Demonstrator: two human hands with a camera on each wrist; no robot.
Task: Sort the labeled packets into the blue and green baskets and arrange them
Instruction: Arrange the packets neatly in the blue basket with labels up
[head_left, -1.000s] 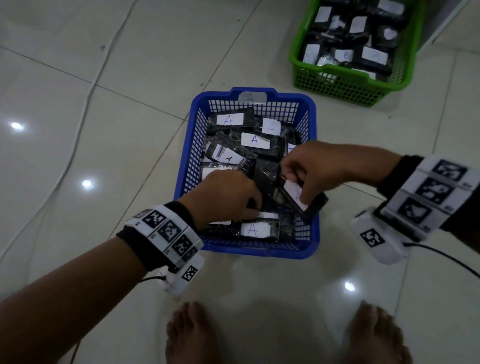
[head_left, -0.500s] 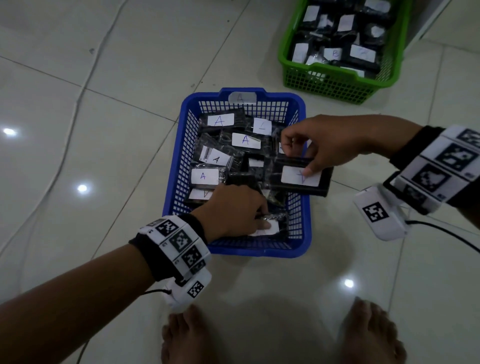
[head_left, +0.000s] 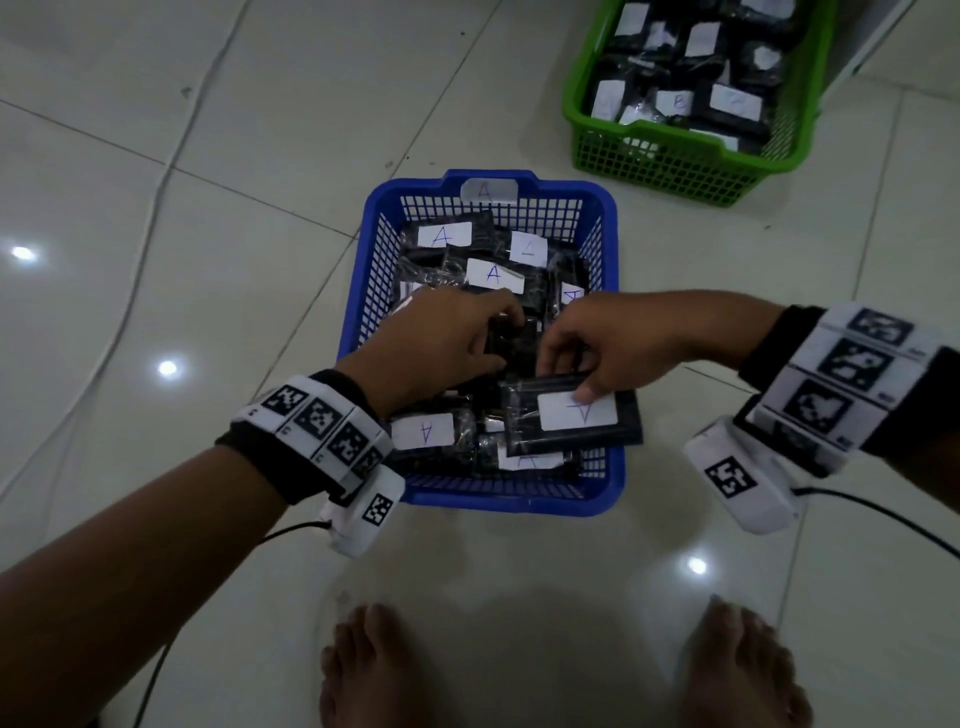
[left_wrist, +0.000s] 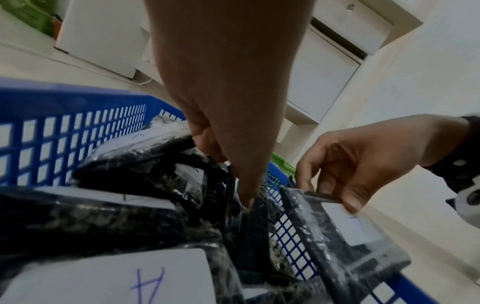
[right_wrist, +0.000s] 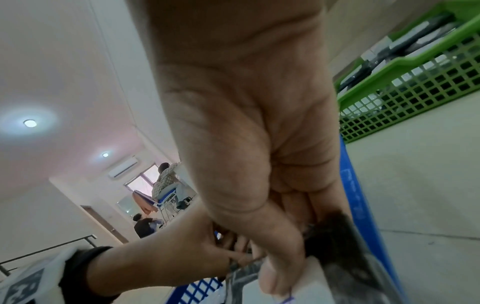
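Over the blue basket (head_left: 358, 332), right hand (head_left: 608, 338) pinches an A-labeled packet (head_left: 571, 421) at the near right corner; left hand (head_left: 441, 348) seems to grip a dark packet (head_left: 511, 338) mid-basket.

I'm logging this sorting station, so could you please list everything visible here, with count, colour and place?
Blue plastic mesh basket: one, blue, floor centre, tag marked A on far rim.
Green plastic mesh basket: one, green, floor far right.
Black plastic-wrapped packets with white labels: many, exact count unclear, filling both baskets; blue-basket labels read A.
Held black packet with white A label: one, over the blue basket's near right corner.
White tiled floor: under everything.
Thin cable: one, pale, on floor at left.
Left hand: fingers gripping a dark packet inside the blue basket.
Right hand: pinching the held packet.
Bare feet: two, bottom edge.
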